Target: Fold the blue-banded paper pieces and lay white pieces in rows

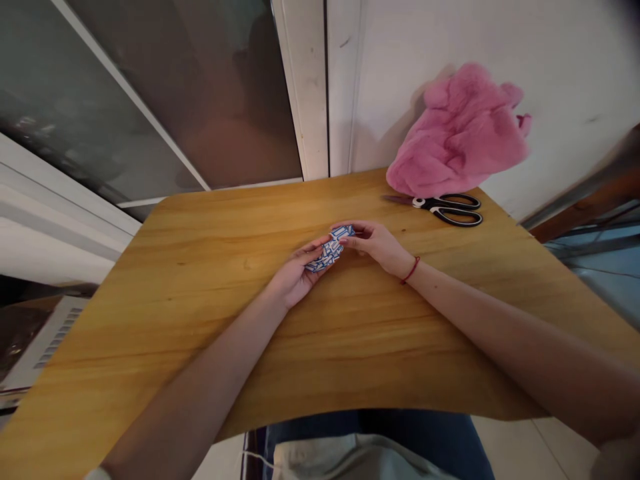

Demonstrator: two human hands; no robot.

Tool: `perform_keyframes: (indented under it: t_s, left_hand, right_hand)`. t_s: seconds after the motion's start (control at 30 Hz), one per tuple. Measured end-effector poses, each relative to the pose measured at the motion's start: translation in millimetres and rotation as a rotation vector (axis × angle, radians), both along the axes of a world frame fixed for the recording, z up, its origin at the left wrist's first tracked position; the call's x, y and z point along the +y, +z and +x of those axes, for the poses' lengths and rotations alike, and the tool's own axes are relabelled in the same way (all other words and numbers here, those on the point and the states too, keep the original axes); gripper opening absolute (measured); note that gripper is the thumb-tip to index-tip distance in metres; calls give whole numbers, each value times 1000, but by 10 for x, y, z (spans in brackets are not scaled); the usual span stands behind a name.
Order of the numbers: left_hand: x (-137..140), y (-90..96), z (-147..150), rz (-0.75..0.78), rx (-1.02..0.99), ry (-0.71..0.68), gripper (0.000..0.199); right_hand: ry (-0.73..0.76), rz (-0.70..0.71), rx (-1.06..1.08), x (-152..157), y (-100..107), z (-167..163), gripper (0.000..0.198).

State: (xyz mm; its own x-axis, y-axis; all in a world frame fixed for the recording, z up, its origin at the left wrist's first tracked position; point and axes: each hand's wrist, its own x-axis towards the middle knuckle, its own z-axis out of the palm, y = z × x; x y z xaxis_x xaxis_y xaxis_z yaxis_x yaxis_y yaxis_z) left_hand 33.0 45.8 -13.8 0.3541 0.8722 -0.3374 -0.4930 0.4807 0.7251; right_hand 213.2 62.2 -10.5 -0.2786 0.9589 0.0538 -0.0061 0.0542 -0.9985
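Note:
A small, flat piece with a blue-and-white block pattern point(330, 252) is held over the middle of the table; I cannot tell its exact kind. My left hand point(295, 279) grips its lower left end, with the thumb on top and the fingers underneath. At the upper right end, my right hand point(381, 247) pinches it between thumb and fingers. A red string bracelet circles the right wrist. Parts of the piece are hidden by the fingers.
Black-and-white handled scissors point(440, 207) lie at the back right of the wooden table point(210, 267). Behind them, a fluffy pink cloth item point(460, 137) rests against the white wall. A framed glass panel point(225, 93) stands beyond the back edge.

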Motion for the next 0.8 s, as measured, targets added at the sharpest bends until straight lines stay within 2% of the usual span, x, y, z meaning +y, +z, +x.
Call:
perform_keyframes:
  t_s: [0.23,0.33,0.43,0.5,0.6,0.8]
  left_hand:
    - [-19,17,2,18,42,-45,32]
    - [-21,19,17,-25,23,-8,24]
    - [-20,14,30,-88,24,54,20]
    - [-26,10,34,-66,28,37,18]
    - [-42,8,32,18,35,-31,15]
    - [-49,14,28,65,58,-65,23]
  right_hand:
    - [-84,-34,194,43,-36,7,39]
    - [-43,-13,127,11,-20,-14,40]
    - [71,38,9,-36,-4,-47,40]
    - [109,78,-31,-51,-8,-57,40]
    - [99,95,-23,-43,-25,-46,41]
    - [18,3,-7,-11,-14,-11,44]
